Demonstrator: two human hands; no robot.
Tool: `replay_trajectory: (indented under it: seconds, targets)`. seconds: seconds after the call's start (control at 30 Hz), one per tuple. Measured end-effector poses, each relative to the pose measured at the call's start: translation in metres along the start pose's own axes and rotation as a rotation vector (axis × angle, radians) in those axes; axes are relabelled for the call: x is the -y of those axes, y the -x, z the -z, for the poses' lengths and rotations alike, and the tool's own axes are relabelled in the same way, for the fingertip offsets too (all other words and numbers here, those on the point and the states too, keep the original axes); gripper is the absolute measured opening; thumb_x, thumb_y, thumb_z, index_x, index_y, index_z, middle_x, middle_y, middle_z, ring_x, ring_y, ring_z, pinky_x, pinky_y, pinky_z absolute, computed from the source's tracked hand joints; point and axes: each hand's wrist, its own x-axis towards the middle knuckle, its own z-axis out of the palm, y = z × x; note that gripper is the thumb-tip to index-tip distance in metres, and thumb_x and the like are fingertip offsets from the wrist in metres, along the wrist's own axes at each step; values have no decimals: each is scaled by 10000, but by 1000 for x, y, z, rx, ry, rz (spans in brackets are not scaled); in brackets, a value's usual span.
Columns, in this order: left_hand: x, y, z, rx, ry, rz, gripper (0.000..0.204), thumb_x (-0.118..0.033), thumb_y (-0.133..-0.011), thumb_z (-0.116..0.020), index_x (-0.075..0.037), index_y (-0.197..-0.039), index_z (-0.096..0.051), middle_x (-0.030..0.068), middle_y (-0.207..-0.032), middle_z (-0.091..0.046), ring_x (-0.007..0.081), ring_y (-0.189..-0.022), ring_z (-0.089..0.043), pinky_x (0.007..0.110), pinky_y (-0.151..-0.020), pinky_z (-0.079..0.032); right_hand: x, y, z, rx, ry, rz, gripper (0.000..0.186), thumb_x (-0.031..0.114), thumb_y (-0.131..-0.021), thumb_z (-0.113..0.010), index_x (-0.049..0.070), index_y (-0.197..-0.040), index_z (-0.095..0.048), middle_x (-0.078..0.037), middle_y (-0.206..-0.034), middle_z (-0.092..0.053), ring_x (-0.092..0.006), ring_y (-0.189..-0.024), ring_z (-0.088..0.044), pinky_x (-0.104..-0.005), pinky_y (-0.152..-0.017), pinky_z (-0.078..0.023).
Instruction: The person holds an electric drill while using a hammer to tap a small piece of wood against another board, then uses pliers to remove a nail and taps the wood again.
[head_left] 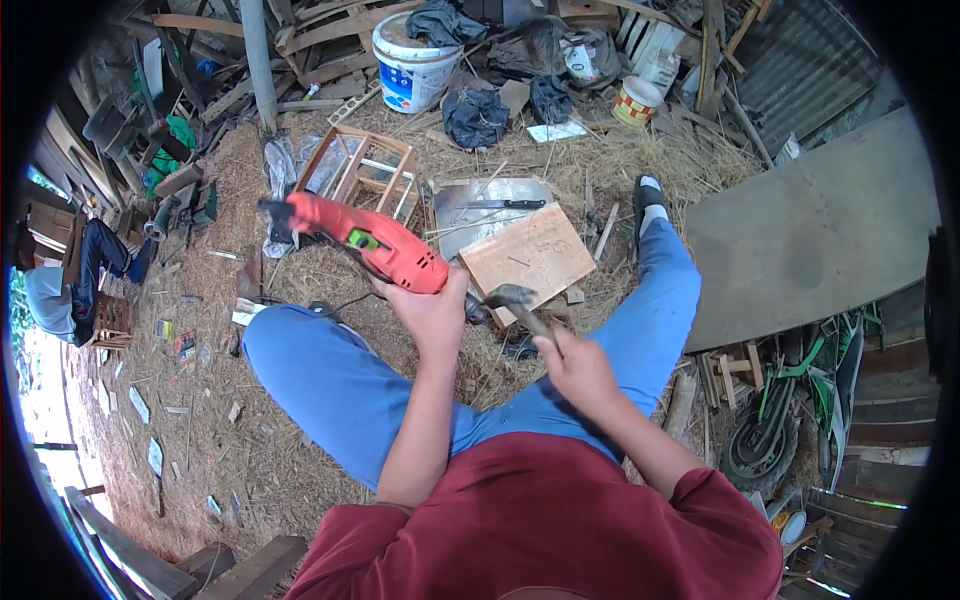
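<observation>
My left hand is closed around one end of a red power drill, raised with its dark far end pointing up and left; that end is blurred. A hammer with a metal head is gripped by its handle in my right hand, low between my knees. The hammer head is beside the left hand, over the near edge of a pale wooden block. On the block lies a small thin dark piece. Behind it, a knife with a black handle rests on a metal sheet.
A slatted wooden frame lies ahead to the left. Farther back stand a white bucket and a smaller tub. A large board and a green motorcycle are on the right. Another person sits far left.
</observation>
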Motion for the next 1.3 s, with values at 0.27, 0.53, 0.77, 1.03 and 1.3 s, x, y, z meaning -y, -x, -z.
replay_trajectory:
  seconds: [0.27, 0.53, 0.77, 1.03, 1.3]
  targets:
    - [6, -2, 7, 9, -35, 37, 676, 36, -811, -749, -12, -1348, -341, 71, -1066, -570, 128, -896, -592, 297, -797, -527, 23, 10, 14, -304, -302, 277, 272, 270, -1053, -625, 35, -914, -617, -264, -721, -637, -468, -685, -645, -525, -612, -504]
    - [-8, 1, 1, -80, 56, -52, 508, 22, -861, -747, -44, -1251, -429, 65, -1039, -585, 140, -882, -599, 316, -805, -537, -32, -43, -21, -41, 57, -98, 405, 413, -1080, -538, 34, -969, -628, -259, -859, -701, -474, -808, -685, -596, -736, -529]
    - [3, -18, 12, -96, 302, 136, 512, 32, -919, -738, -62, -1303, -411, 81, -1102, -599, 143, -850, -628, 295, -770, -557, -113, -123, -102, 32, 286, 131, 335, 404, -1033, -614, 69, -1037, -633, -208, -903, -694, -443, -851, -695, -547, -753, -560]
    - [31, -26, 27, -126, 370, 340, 411, -44, -960, -739, -58, -1247, -446, 69, -1091, -606, 134, -905, -630, 315, -783, -548, -125, -112, -118, 15, 355, 150, 299, 277, -955, -742, 32, -1101, -653, -215, -1049, -671, -417, -957, -684, -514, -818, -564]
    - [22, -19, 20, -181, 201, 285, 932, -90, -988, -750, 2, -1593, -48, 210, -1418, -483, 204, -1146, -619, 351, -973, -550, 7, -90, -40, -97, -353, 381, 408, 175, -853, -840, 30, -1196, -672, -158, -1092, -665, -321, -980, -691, -396, -863, -558]
